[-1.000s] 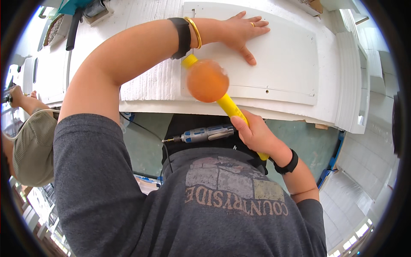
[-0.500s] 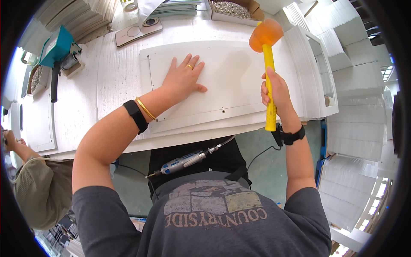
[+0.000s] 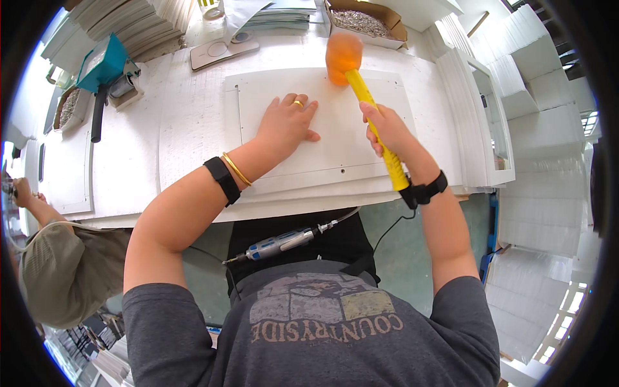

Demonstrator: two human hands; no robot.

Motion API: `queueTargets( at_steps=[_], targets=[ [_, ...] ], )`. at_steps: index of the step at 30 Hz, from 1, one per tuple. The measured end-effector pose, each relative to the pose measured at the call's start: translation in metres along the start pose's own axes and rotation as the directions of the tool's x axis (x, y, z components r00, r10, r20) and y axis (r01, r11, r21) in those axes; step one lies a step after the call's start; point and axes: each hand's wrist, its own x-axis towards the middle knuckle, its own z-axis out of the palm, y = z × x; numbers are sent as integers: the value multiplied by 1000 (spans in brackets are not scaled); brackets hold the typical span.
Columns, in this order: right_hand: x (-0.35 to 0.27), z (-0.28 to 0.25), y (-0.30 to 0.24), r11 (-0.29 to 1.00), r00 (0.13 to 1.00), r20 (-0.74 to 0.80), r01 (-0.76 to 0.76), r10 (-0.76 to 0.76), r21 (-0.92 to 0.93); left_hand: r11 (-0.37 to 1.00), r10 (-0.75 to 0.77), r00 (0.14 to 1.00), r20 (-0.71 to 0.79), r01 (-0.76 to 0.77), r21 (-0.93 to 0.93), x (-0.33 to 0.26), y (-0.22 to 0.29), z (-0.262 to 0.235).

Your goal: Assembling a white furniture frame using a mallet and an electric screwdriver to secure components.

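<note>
A flat white panel (image 3: 284, 174) with small holes along its edges lies on the workbench before me. My left hand (image 3: 288, 129) rests on its left half, fingers stretched out, pressing flat and holding nothing. In my right hand (image 3: 389, 133) is a rubber mallet (image 3: 377, 132) with a yellow handle and an orange head, my fingers wrapped round the grip. The mallet's head is over the far edge of the panel, left of my right hand; whether it touches the panel I cannot tell.
A power screwdriver (image 3: 280, 244) with a hose hangs at the bench's front edge. Toward the back sit a phone (image 3: 224, 53) and a box of small metal parts (image 3: 364, 22). A teal-topped device (image 3: 103, 63) stands left. White panels (image 3: 451, 84) stack right; a co-worker (image 3: 68, 271) is at far left.
My right hand has swung the mallet to the left, bringing its head over the panel's far edge. The left hand stays flat on the panel, its fingers drawn in a little. The view has shifted slightly.
</note>
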Motion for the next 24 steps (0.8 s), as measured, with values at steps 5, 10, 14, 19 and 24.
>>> queueTargets(
  at_steps=[5, 10, 14, 19, 24],
  targets=[
    [3, 13, -11, 1000, 998, 53, 31, -31, 0, 999, -5, 999, -33, 3, -46, -6, 1, -1],
    [12, 21, -22, 992, 994, 105, -14, 27, -124, 999, 0, 996, -88, -4, -43, -11, -1, 9],
    [12, 30, -16, 994, 985, 155, 88, -77, -61, 1000, 3, 990, -138, -6, -18, -11, 2, 8],
    [22, 35, -36, 978, 983, 185, 41, -3, -205, 1000, -6, 993, -118, 6, 1, -13, 3, 13],
    [22, 64, -42, 989, 957, 285, 89, -51, -121, 999, 31, 988, -151, -27, 29, -14, 3, 14]
  ],
)
